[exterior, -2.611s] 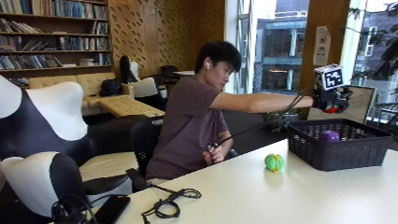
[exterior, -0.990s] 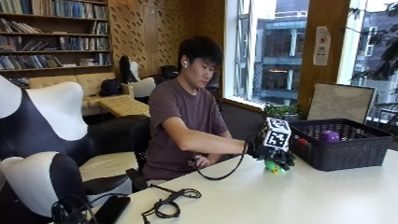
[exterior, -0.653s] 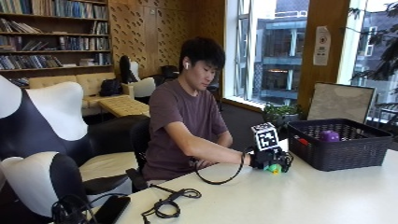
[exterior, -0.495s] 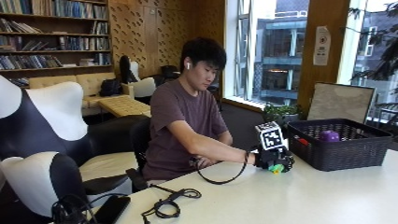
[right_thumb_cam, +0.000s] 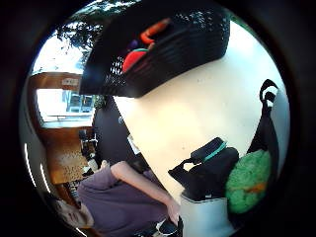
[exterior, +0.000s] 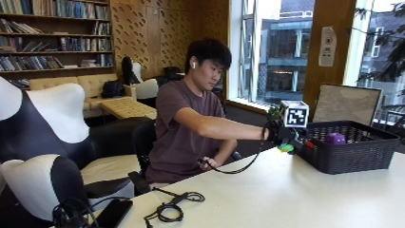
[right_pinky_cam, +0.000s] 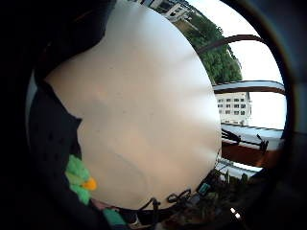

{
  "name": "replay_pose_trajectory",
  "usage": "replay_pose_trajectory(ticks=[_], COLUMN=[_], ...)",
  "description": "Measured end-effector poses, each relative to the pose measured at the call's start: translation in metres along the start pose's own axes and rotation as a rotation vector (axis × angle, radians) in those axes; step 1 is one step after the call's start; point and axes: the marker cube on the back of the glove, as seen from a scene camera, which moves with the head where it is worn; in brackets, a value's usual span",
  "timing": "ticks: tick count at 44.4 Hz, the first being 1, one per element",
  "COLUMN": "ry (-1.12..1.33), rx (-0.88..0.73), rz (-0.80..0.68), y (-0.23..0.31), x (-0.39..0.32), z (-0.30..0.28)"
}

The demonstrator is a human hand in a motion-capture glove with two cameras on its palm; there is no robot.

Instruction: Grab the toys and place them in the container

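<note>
Worktop: white worktop (exterior: pixel 297 194), smooth and bare across its middle; a coil of black cable (exterior: pixel 171 209) and a dark phone (exterior: pixel 114 213) lie at its near corner.
Room: library-like lounge with bookshelves (exterior: pixel 53 33), patterned wood wall panels, tan sofas (exterior: pixel 95 88), black-and-white chairs (exterior: pixel 44 142) and tall windows facing other buildings and trees.
Writing: a notice (exterior: pixel 327 46) hangs on the wooden pillar by the window; its text is too small to read.
Container: black plastic woven basket (exterior: pixel 345 147) standing on the worktop at the window end; a purple toy (exterior: pixel 335 138) shows above its rim, and the thumb side palm view shows red and orange pieces inside.
Toy: small green plush toy (exterior: pixel 286 148) with an orange patch, fuzzy-surfaced, lifted off the worktop and just beside the basket's near wall.
Grip: gloved right hand (exterior: pixel 283 136) has its fingers curled round the green toy, arm stretched forward at basket-rim height; both palm views show the toy pressed close against the palm.
Other hand: bare left hand (exterior: pixel 207 164) rests at the worktop's edge, touching a cable.
</note>
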Motion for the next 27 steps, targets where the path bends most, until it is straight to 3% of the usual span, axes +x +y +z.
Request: replay_pose_trajectory(ticks=[3,7,11,23,27], ry=[-0.024,0.086,0.046,0.091,0.085], rx=[0.017,0.052,0.101,0.224,0.254], rz=[-0.06,0.049,-0.063,-0.09,0.025], y=[-0.001,-0.009,-0.019,-0.059,-0.085], x=[-0.007,-0.005,-0.029,-0.063,-0.077], z=[-0.027,-0.065,-0.111,-0.179,-0.183])
